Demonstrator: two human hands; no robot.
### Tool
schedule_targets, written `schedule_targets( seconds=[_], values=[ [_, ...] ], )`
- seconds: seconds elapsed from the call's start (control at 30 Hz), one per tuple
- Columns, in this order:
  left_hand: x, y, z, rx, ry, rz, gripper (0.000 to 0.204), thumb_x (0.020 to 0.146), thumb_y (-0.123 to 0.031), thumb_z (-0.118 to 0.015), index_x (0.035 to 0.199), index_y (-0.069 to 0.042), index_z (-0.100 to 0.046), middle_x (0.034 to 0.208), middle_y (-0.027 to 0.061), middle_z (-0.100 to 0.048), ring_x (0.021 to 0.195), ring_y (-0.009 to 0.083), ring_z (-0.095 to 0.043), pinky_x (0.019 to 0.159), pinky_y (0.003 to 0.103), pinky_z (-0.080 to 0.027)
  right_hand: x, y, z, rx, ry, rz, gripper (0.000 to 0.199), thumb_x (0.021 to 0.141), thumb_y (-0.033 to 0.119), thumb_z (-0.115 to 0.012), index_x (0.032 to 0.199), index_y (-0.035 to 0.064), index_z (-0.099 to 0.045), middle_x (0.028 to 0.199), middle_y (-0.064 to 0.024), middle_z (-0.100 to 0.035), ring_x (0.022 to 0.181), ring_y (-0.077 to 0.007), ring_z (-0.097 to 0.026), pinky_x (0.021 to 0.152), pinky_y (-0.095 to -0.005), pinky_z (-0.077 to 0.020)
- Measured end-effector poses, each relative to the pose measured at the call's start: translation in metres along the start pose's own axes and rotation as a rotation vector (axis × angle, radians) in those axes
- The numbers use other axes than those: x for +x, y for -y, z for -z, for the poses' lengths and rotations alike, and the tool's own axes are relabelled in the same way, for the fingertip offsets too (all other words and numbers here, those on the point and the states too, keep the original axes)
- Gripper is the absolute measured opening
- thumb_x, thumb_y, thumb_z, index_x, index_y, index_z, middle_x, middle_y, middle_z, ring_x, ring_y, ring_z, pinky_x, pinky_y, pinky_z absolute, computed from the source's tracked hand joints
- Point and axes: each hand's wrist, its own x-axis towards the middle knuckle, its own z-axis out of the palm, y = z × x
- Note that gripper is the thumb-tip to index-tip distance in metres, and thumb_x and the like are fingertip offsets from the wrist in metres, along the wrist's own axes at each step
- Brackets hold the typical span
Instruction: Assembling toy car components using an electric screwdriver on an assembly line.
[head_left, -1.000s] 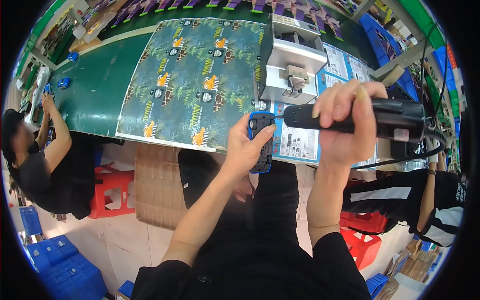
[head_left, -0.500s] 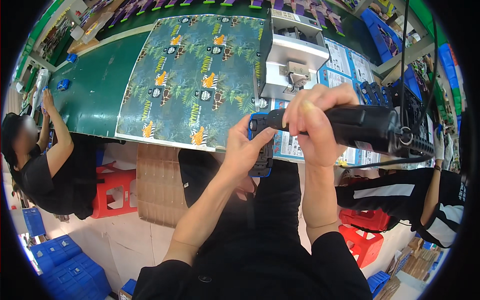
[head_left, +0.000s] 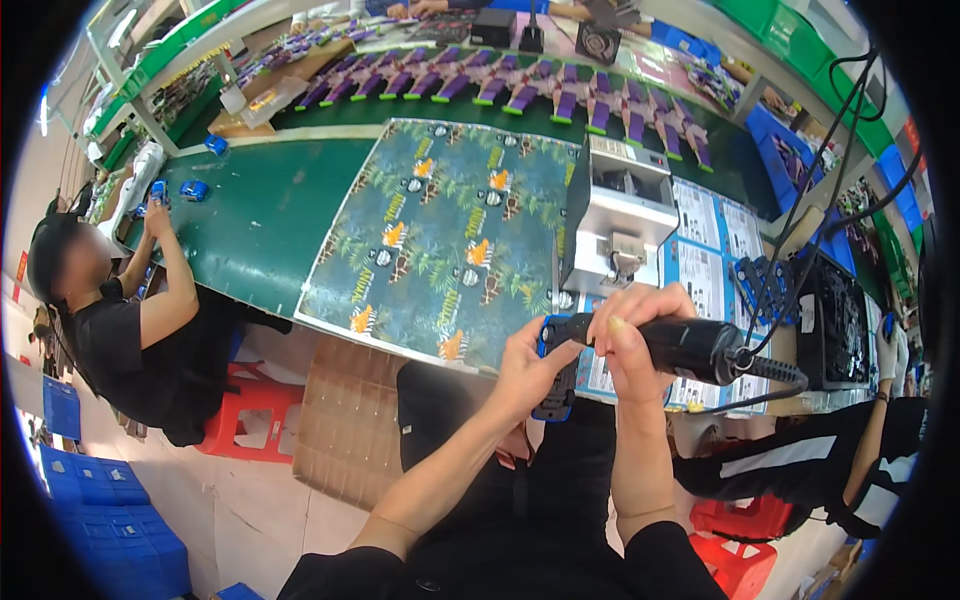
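Observation:
My left hand [head_left: 522,378] is closed round a toy car [head_left: 556,400], its black underside facing up and blue edges showing. It is held at the front edge of the table. In my right hand [head_left: 638,328] is a black electric screwdriver [head_left: 695,350], lying nearly level, with my fingers wrapped round its front part. The screwdriver's nose meets the far end of the toy car, next to my left fingertips. The bit's tip and any screw under it are hidden.
Beyond my hands stands a white metal machine [head_left: 622,215]. A jungle-patterned sheet [head_left: 430,240] covers the green table [head_left: 255,215]. Blue and black parts [head_left: 765,285] lie right, near a black tray [head_left: 832,320]. Cables hang there. Co-workers sit on both sides; a blue toy car [head_left: 195,189] lies left.
The view has tilted up, so the table's far side shows more and everything sits lower. Both hands keep their hold, with the screwdriver's nose still at the toy car.

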Motion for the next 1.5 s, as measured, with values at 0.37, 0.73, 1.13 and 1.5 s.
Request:
schedule_targets(
  seconds=[0.37, 0.73, 1.13, 1.5],
  values=[
    [0.033, -0.033, 0.04, -0.717, -0.178, 0.163, 0.029, 0.089, -0.007, -0.067, 0.116, -0.007, -0.056, 0.106, 0.0131, -0.067, 0.092, 0.0256, -0.068, 0.075, 0.041, -0.059, 0.074, 0.037, 0.017, 0.09, -0.097, 0.207, 0.009, 0.091, 0.002, -0.058, 0.094, 0.0041, -0.05, 0.065, -0.0059, -0.049, 0.052, -0.0153, -0.049, 0.053, -0.0328, -0.0475],
    [0.031, -0.004, 0.042, -0.571, -0.083, 0.07, 0.05, 0.083, 0.007, -0.062, 0.127, -0.01, -0.046, 0.112, 0.0135, -0.064, 0.09, 0.0273, -0.067, 0.075, 0.046, -0.061, 0.085, 0.003, 0.027, -0.44, -0.146, 0.054, 0.015, 0.084, 0.004, -0.074, 0.079, 0.0017, -0.06, 0.057, -0.0035, -0.058, 0.045, -0.0108, -0.055, 0.047, -0.0241, -0.0443],
    [0.037, -0.005, 0.035, -0.471, -0.069, 0.02, 0.05, 0.078, 0.01, -0.065, 0.122, -0.007, -0.047, 0.108, 0.0131, -0.062, 0.088, 0.0262, -0.067, 0.071, 0.042, -0.061, 0.078, 0.018, 0.038, -0.21, -0.225, 0.171, 0.01, 0.085, 0.005, -0.07, 0.083, -0.0001, -0.062, 0.056, -0.0045, -0.054, 0.044, -0.0143, -0.052, 0.048, -0.028, -0.0451],
    [0.031, -0.005, 0.037, -0.511, -0.043, 0.044, 0.052, 0.079, 0.01, -0.064, 0.125, -0.007, -0.047, 0.11, 0.0139, -0.062, 0.088, 0.027, -0.067, 0.07, 0.043, -0.061, 0.094, -0.008, 0.031, -0.412, -0.17, 0.094, 0.022, 0.08, 0.009, -0.077, 0.066, 0.0016, -0.061, 0.056, -0.0002, -0.059, 0.045, -0.0072, -0.055, 0.044, -0.0225, -0.0411]
  ],
)
